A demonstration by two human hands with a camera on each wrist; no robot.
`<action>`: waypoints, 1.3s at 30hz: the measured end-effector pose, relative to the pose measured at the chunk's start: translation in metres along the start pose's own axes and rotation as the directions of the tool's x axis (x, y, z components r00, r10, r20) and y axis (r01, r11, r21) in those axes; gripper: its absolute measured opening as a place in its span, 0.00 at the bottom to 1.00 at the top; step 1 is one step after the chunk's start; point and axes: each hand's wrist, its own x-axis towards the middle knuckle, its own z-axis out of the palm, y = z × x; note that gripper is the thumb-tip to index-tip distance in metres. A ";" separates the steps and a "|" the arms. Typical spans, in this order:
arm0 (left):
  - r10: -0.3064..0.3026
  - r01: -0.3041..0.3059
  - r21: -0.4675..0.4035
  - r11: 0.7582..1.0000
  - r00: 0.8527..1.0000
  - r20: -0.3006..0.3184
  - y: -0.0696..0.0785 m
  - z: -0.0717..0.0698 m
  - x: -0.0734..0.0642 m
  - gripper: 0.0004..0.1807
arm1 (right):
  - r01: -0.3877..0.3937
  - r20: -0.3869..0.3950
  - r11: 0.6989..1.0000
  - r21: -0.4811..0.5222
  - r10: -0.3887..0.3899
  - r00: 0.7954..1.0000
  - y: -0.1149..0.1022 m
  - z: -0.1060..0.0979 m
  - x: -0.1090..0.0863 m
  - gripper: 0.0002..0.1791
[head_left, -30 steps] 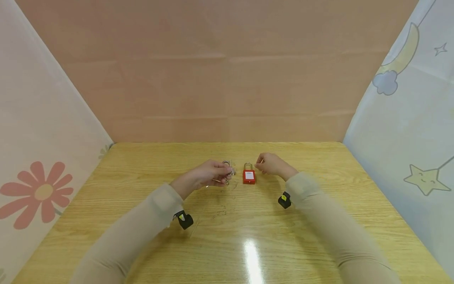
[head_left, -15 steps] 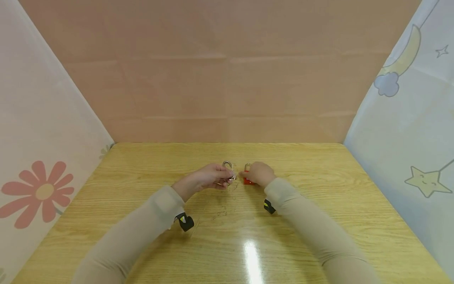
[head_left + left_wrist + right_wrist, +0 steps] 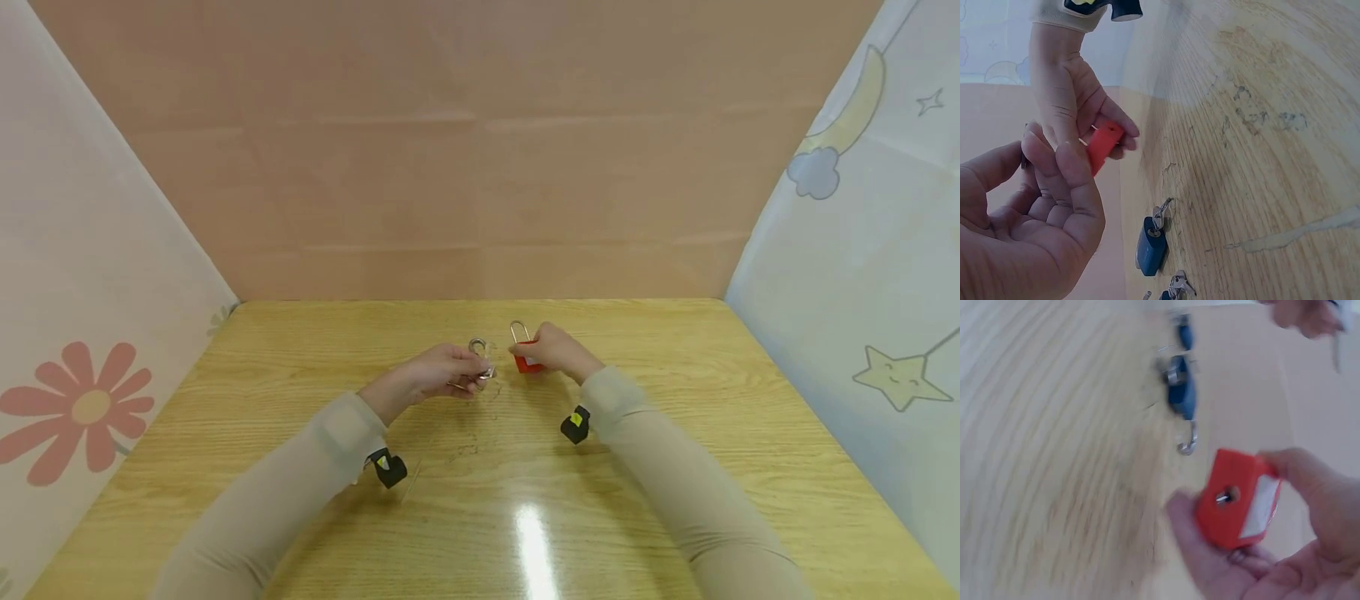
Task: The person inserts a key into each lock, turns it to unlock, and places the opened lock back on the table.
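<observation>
My right hand grips a red padlock by its body, the shackle pointing up and away. In the right wrist view the padlock's keyhole face and white label face the camera, fingers and thumb on opposite sides. My left hand is just to its left, fingertips pinched on a thin silver piece that looks like a key, mostly hidden by the fingers. Below the left hand, in the left wrist view, a blue padlock lies with keys in its keyhole.
A second blue padlock with keys lies beyond the first on the wooden table. Dark scuff marks show on the tabletop. A pink backdrop rises behind, with patterned panels at both sides.
My right hand has moved left onto the red padlock, taken hold of it and raised it from the table, tilting it. The left hand has stayed nearly in place.
</observation>
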 end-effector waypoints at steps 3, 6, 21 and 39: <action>-0.001 0.001 -0.001 1.000 1.000 -0.001 0.000 -0.001 0.000 0.20 | -0.045 0.119 0.944 0.327 0.006 0.993 0.004 -0.004 0.000 0.25; 0.003 -0.003 0.007 1.000 1.000 -0.007 0.000 -0.001 0.001 0.18 | -0.083 0.203 0.856 0.510 -0.026 0.979 0.008 -0.007 -0.001 0.30; -0.006 0.006 0.007 1.000 0.999 -0.035 -0.002 -0.007 -0.002 0.14 | -0.129 0.325 0.653 0.747 -0.189 0.926 0.004 -0.018 -0.012 0.27; -0.013 0.013 -0.008 1.000 0.999 -0.039 -0.002 -0.007 -0.001 0.14 | -0.247 0.293 0.468 0.849 -0.027 0.956 -0.008 -0.010 -0.011 0.28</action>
